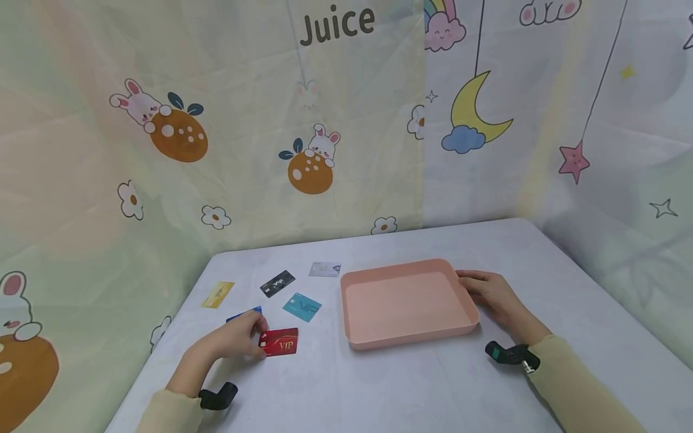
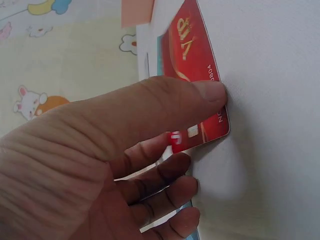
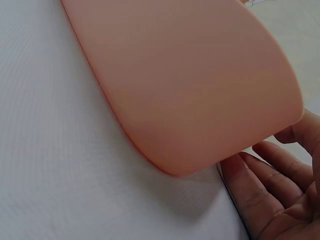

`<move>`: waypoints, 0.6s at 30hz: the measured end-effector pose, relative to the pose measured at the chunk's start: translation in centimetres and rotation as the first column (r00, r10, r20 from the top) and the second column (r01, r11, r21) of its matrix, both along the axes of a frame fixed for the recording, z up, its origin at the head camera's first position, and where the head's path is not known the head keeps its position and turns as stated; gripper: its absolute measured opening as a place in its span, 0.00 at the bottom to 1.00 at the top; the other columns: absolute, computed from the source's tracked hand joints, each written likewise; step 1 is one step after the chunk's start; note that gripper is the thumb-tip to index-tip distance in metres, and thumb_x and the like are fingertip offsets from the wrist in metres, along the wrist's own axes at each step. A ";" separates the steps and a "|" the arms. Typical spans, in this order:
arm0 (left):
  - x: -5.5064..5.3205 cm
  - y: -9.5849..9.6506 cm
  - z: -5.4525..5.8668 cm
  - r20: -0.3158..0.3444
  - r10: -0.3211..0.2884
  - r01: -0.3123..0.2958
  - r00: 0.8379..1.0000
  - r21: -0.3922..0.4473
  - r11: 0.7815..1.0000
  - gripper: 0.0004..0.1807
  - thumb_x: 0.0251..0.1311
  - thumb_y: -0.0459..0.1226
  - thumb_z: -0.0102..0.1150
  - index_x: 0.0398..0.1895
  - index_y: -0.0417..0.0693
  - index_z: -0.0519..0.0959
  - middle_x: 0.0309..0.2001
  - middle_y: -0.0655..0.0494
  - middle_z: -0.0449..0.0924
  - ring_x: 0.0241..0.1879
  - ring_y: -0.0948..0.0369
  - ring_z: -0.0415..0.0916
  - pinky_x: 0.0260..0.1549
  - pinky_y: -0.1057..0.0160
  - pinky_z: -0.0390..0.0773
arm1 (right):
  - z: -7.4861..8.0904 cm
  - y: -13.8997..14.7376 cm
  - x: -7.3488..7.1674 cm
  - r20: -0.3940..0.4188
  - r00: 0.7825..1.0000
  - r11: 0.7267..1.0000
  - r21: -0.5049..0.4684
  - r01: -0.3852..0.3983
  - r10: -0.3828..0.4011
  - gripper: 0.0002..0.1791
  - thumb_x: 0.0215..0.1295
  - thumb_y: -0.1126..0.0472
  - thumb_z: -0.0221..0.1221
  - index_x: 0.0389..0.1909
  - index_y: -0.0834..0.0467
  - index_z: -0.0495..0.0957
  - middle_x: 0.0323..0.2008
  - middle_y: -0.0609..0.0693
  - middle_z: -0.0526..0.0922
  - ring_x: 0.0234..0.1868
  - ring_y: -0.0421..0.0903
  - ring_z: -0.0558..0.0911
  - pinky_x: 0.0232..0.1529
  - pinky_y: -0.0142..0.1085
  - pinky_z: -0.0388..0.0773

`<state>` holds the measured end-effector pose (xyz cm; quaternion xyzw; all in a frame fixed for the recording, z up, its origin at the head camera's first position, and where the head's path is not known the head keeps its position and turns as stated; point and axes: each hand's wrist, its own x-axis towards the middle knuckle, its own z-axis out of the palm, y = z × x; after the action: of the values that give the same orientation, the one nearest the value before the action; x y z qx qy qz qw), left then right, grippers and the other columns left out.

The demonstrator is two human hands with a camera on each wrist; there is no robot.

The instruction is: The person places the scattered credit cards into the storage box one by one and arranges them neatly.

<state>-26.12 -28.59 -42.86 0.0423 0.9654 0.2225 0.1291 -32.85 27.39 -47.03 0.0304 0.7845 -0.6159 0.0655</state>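
Though gold letters (image 1: 286,346) mark it, the pinched card (image 1: 278,335) is red

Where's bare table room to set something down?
A broad bare patch of white table lies in front of the pink tray; a narrower one runs behind it, and another between the right hand and the table's right edge. It's crowded left of the tray, where the left hand pinches the red card near five other cards.
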 end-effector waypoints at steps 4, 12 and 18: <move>-0.1 0.0 0.0 0.016 0.009 -0.009 1.000 0.027 1.000 0.32 0.38 0.35 0.86 0.43 0.49 0.71 0.37 0.55 0.75 0.40 0.58 0.72 0.37 0.59 0.81 | 0.1 0.1 0.0 0.004 1.000 1.000 -0.010 -0.006 0.006 0.36 0.76 0.47 0.58 0.76 0.63 0.64 0.74 0.65 0.67 0.56 0.39 0.80 0.49 0.27 0.82; -0.3 -0.3 -0.1 0.010 -0.016 0.015 1.000 0.075 0.997 0.24 0.52 0.36 0.78 0.43 0.49 0.71 0.34 0.54 0.75 0.39 0.58 0.73 0.37 0.60 0.78 | 0.2 0.1 0.0 0.012 1.000 1.000 -0.007 -0.016 0.016 0.37 0.76 0.46 0.58 0.77 0.63 0.63 0.75 0.65 0.66 0.66 0.50 0.76 0.50 0.27 0.82; -0.7 0.1 0.5 -0.026 -0.051 0.054 0.998 0.134 0.989 0.16 0.61 0.34 0.71 0.44 0.49 0.72 0.35 0.54 0.75 0.40 0.58 0.73 0.38 0.61 0.79 | 0.1 0.1 -0.1 0.009 1.000 1.000 -0.005 -0.020 0.020 0.38 0.76 0.46 0.58 0.77 0.64 0.62 0.75 0.65 0.66 0.65 0.49 0.77 0.51 0.28 0.82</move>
<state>-26.78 -28.48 -42.35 0.0789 0.9481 0.2831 0.1211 -32.91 27.51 -46.95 0.0254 0.7828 -0.6172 0.0754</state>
